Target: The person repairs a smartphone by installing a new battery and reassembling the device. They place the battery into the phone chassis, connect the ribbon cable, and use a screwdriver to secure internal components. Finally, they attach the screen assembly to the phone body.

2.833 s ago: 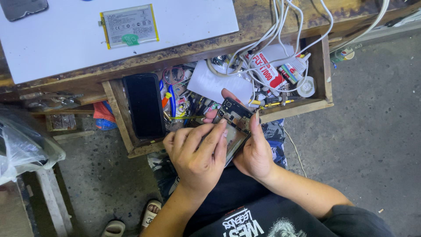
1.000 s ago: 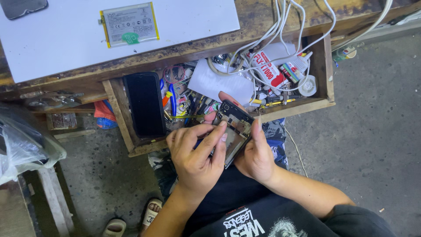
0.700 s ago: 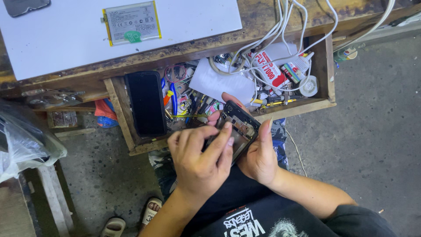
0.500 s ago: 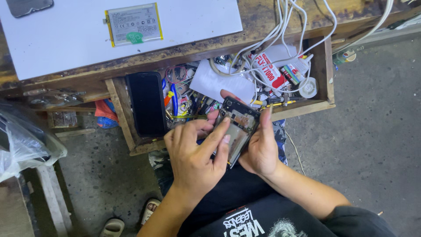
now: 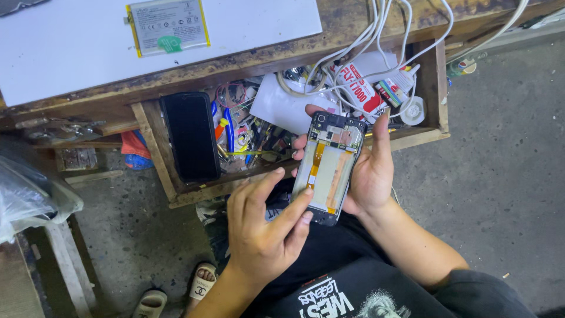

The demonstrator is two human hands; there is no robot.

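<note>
My right hand [image 5: 368, 171] cradles opened phone [image 5: 329, 166] from behind, long axis upright, tilted slightly right. Left hand [image 5: 262, 232] nearer its lower-left edge, forefinger pressing there, above open drawer [image 5: 154, 150].

The right hand [image 5: 366, 171] is cupped palm-up, fingers curled upward and thumb extended straight. The left hand [image 5: 262, 229] lies palm-down beside it, fingers stretched toward the right, forearm angled up from below.
</note>
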